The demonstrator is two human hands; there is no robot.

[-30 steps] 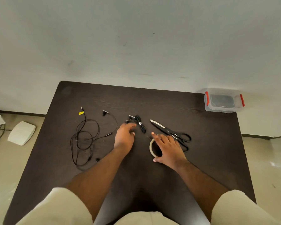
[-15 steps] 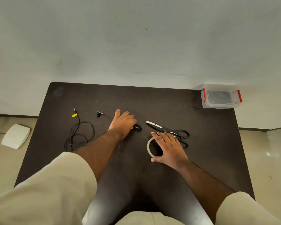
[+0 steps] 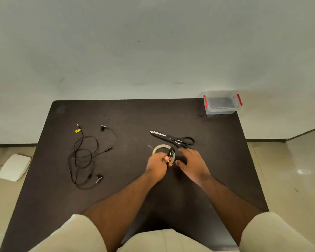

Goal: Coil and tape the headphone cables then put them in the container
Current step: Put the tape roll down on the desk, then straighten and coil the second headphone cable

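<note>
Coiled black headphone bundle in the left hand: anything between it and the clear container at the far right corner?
Only the black-handled scissors lie on the dark table along that line. Held by the left hand, the coiled black headphone bundle can pass over them to the clear red-latched container.

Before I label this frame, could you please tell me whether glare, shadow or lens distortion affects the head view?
Head view: wide-angle bending curves the dark rectangular table edges; a glare patch sits on the glossy floor at right; soft shadow pools beneath the right hand; the small coiled black cable looks blurred.
</note>
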